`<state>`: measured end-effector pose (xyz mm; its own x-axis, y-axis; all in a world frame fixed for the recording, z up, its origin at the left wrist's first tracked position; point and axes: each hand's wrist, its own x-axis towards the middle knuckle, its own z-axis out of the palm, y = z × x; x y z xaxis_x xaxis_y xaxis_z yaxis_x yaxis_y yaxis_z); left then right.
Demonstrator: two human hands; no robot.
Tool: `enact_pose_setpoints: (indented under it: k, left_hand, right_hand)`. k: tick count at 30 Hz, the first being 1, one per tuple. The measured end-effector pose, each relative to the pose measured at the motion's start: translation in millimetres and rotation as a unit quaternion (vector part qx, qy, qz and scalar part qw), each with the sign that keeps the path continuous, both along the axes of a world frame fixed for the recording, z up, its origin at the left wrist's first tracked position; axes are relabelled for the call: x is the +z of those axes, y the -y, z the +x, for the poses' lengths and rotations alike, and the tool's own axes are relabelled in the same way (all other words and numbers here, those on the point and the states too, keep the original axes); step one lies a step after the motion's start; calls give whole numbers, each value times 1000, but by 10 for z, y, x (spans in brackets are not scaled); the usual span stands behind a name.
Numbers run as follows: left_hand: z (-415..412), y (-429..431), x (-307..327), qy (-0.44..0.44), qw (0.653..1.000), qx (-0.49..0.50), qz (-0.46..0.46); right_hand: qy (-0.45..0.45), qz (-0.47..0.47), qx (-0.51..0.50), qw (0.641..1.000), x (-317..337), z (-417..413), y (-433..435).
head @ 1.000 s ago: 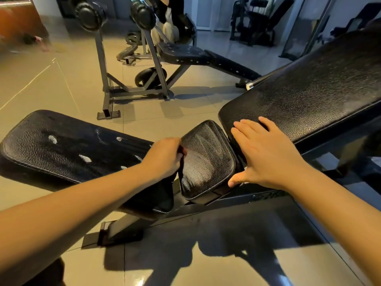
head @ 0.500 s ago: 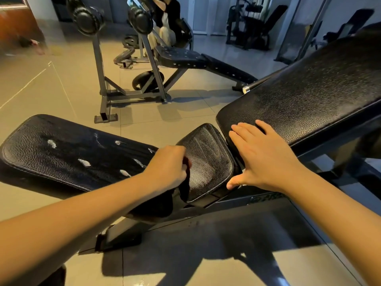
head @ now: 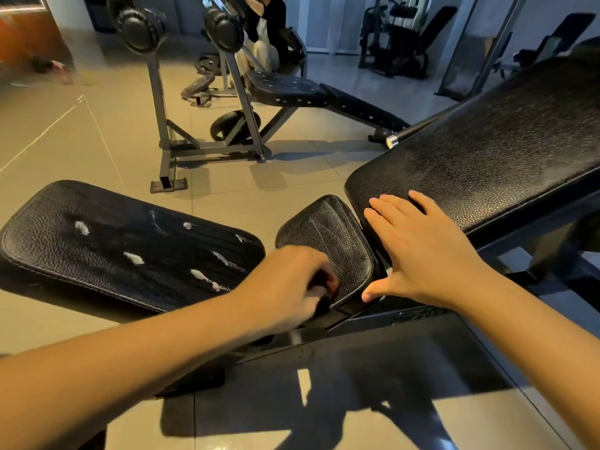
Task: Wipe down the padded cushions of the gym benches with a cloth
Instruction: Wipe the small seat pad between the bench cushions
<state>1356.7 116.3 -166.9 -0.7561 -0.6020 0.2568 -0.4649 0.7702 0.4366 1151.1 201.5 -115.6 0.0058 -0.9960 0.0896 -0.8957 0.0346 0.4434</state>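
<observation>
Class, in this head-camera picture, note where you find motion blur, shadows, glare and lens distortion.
Head view: the left hand, gripping a dark cloth, is motion-blurred, the right hand sharp; hard-edged shadows fall on the floor tiles beneath the bench frame; glare brightens the tiles at the bottom edge; wide-angle distortion tilts the rack uprights; the top-left corner is smeared.

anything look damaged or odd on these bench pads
Yes: the long left pad has several white patches across its black cover, either worn-through spots or residue; I cannot tell which. The small middle pad looks intact.
</observation>
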Motion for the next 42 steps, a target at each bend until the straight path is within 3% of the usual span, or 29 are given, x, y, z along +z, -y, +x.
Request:
enact_pose_setpoints:
  k: [3, 7, 9, 13, 15, 21, 27, 34, 36, 40, 42]
  left_hand:
    - [-30, 42, -42, -23, 999, -16, -16]
    - [-158, 624, -199, -10, 991, 136, -11]
    - [-193, 646, -188, -29, 988, 151, -2]
    - [-174, 89, 15, -86, 996, -26, -24]
    - [-190, 61, 4, -77, 993, -71, -50]
    - [-406, 807, -149, -55, 983, 174, -10]
    - [-285, 165, -29, -94, 992, -51, -69]
    - [-634, 1048, -53, -72, 985, 155, -16]
    - [-595, 873, -34, -72, 989, 128, -32]
    - [-301, 293, 24, -76, 993, -61, -71]
    - [-314, 349, -13, -71, 992, -64, -83]
  right_hand:
    - [0, -5, 3, 1000, -2, -2, 6]
    - [2, -2, 5, 1000, -7, 0, 6]
    - [3, -2, 1, 1000, -4, 5, -4]
    - [3, -1, 3, 1000, -7, -3, -2]
    - [3, -2, 1, 1000, -10, -13, 3]
    - [5, 6, -6, 1000, -6, -11, -2]
    - [1, -5, 5, 1000, -24, -36, -4]
    - [10, -11, 6, 1000, -29, -26, -1]
    - [12, -8, 2, 1000, -22, -34, -6]
    - [12, -11, 7, 1000, -24, -34, 5]
    - [13, -15, 6, 1000, -34, -41, 9]
